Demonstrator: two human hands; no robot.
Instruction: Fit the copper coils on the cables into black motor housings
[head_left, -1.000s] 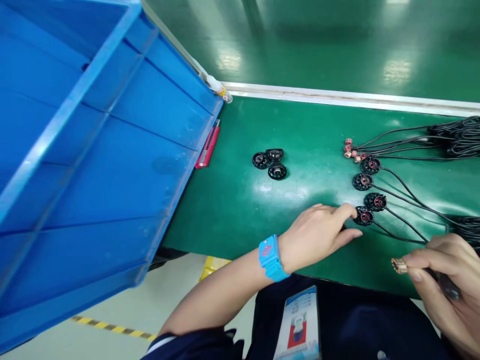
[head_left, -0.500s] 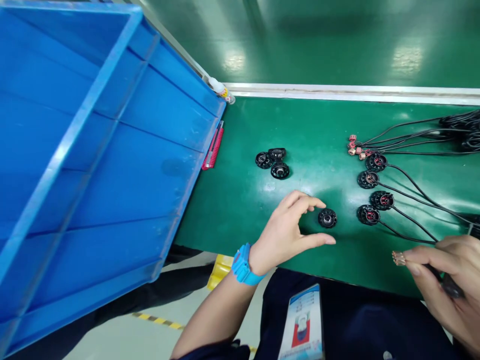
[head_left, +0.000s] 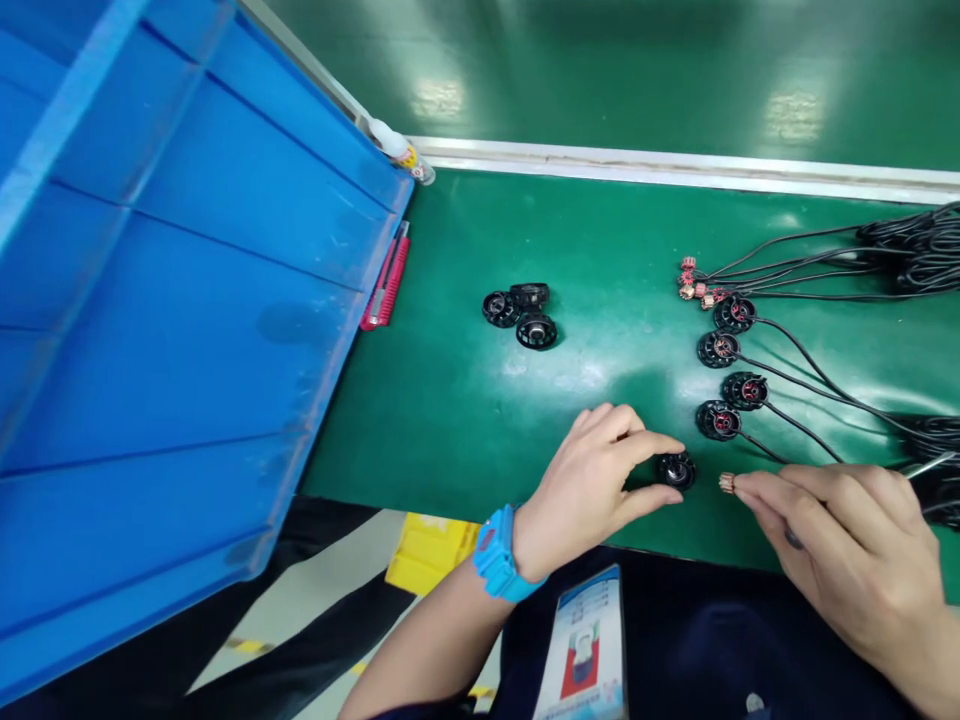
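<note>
My left hand (head_left: 596, 480), with a blue wrist strap (head_left: 495, 555), pinches a small black round housing (head_left: 676, 470) on the green table (head_left: 465, 400) near its front edge. My right hand (head_left: 840, 545) pinches a copper-wound coil (head_left: 726, 483) on the end of a black cable, its tip just right of the housing. Above them lies a column of several black housings with coils and cables fitted (head_left: 724, 385). A few bare coil ends (head_left: 694, 285) lie at the top of that column.
Three loose black housings (head_left: 523, 315) lie mid-table. A big blue crate (head_left: 172, 300) leans over the left side, a red utility knife (head_left: 386, 285) beside it. Bundled black cables (head_left: 911, 255) fill the right edge. A card (head_left: 585, 645) hangs on my chest.
My left hand left the lowest fitted housing, and a loose housing now sits pinched in it near the front edge. My right hand has brought the coil leftward and down, up to that housing.
</note>
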